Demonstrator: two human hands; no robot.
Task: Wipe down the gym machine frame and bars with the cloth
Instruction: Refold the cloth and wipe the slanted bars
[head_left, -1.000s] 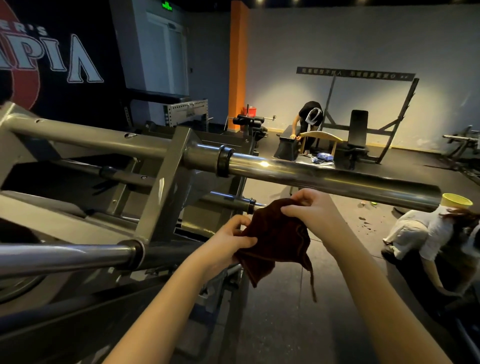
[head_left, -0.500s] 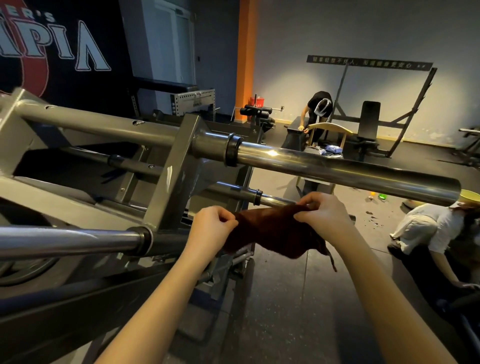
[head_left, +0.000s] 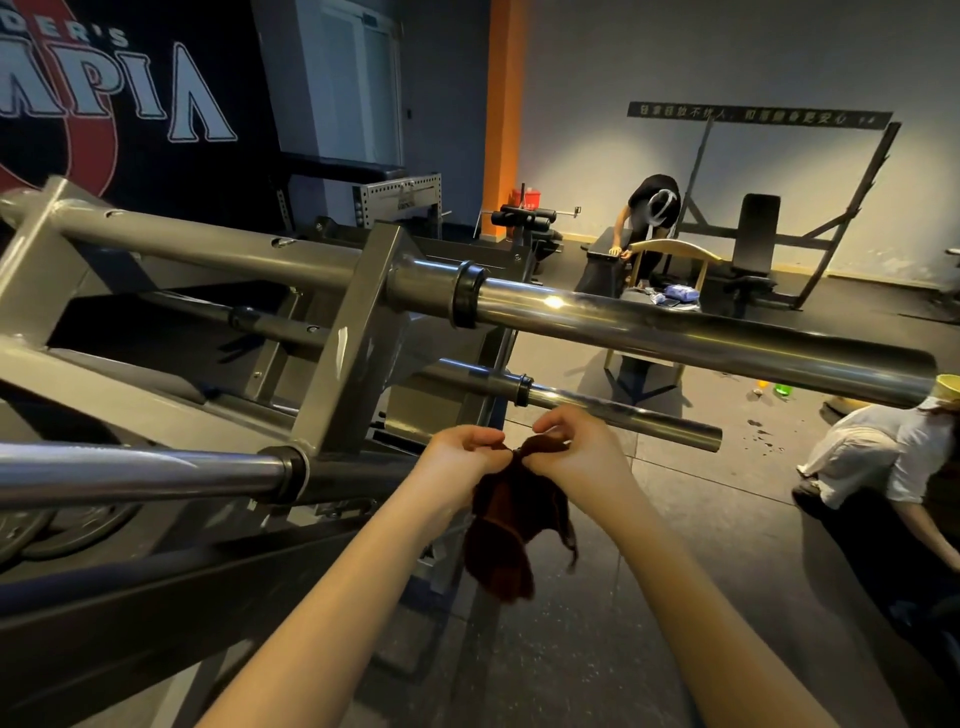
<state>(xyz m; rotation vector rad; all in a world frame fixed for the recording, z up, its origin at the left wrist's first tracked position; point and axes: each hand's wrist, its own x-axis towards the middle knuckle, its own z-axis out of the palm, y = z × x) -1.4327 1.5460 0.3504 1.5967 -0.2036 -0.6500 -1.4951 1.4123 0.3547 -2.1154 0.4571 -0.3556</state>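
Left hand (head_left: 462, 457) and right hand (head_left: 576, 452) pinch the cloth (head_left: 509, 525) mid-frame, clear of the chrome bar (head_left: 675, 332); open floor (head_left: 649, 597) beneath; upper-left wall (head_left: 130, 98) reads "APIA".

Cloth (head_left: 511, 525) in the grip was dark matt fabric; bar (head_left: 675, 332) above it was smooth glossy metal, frame (head_left: 358, 332) to its left grey painted metal, floor (head_left: 545, 665) below matt, speckled.

A gym, plainly: a grey machine (head_left: 358, 332) with chrome bars (head_left: 675, 332) stands right here, a plate (head_left: 78, 535) loaded low on its left, a padded bench (head_left: 758, 223) by the far wall (head_left: 675, 62), rubber floor (head_left: 675, 597) underfoot, big lettering (head_left: 130, 98) painted behind
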